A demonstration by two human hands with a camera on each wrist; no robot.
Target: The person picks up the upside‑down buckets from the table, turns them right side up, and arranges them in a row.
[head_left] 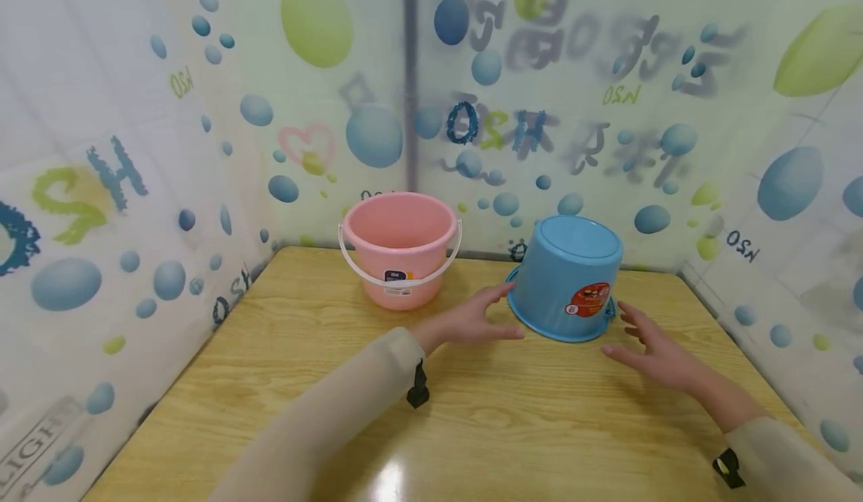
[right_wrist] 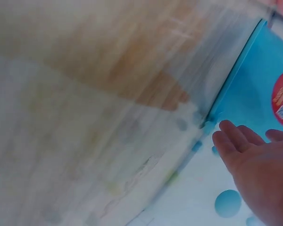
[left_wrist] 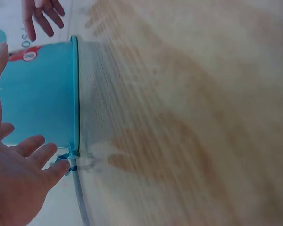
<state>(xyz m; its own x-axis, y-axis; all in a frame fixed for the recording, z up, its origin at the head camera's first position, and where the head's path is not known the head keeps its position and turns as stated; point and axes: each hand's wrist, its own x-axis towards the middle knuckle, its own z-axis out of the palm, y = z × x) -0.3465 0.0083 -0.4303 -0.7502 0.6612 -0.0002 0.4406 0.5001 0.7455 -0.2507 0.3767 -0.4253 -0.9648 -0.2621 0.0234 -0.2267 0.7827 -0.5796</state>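
A blue bucket (head_left: 559,285) stands upside down on the wooden table, its rim on the tabletop and a red label on its side. My left hand (head_left: 475,318) is spread at the bucket's left side, fingertips right by the rim; the left wrist view shows this hand (left_wrist: 23,174) with fingers apart beside the bucket (left_wrist: 37,99). On the other side, my right hand (head_left: 650,348) has its fingers extended close to the bucket's right edge. In the right wrist view that hand (right_wrist: 259,165) lies palm toward the bucket (right_wrist: 250,80). Neither hand grips anything.
Left of the blue bucket, a pink bucket (head_left: 401,251) stands upright with its white handle (head_left: 404,283) hanging across the front. The wooden table (head_left: 506,427) is bounded by patterned curtain walls (head_left: 377,60) behind and at both sides.
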